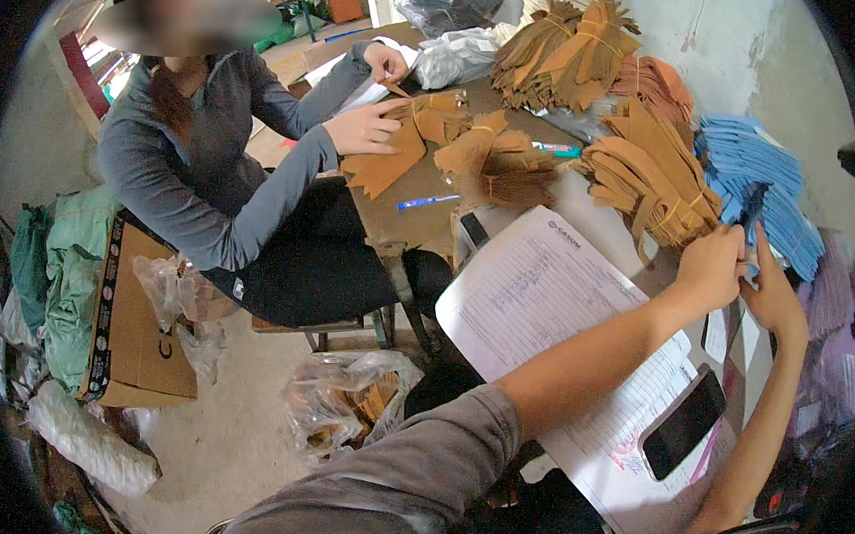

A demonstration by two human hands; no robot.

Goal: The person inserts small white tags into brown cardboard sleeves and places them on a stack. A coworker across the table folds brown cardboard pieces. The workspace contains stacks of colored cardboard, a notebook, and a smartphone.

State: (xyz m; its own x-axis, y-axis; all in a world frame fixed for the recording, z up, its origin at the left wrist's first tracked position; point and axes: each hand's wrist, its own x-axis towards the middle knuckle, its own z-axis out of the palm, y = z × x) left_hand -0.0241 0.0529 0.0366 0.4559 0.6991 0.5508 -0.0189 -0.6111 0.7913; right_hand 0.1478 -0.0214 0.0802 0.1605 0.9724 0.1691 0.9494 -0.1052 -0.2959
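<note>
At the right end of the table, my left hand (713,269) and my right hand (775,292) meet at the near edge of a pile of light blue cut pieces (755,158), which look like cloth or soft leather. My left fingers are closed in a pinch. The right index finger points upward, with its thumb close to the left hand. Between the fingertips shows a bit of blue, and a dark blue piece (753,202) rises just beyond them. Left of my hands lies a tied bundle of tan cut pieces (650,178).
A co-worker's hand (367,130) rests on tan pieces across the table. Printed papers (535,290) and a black phone (684,423) lie beneath my left arm. Further back are brown bundles (562,57), a blue pen (428,202) and purple pieces (830,294) at right. A cardboard box (145,320) stands left.
</note>
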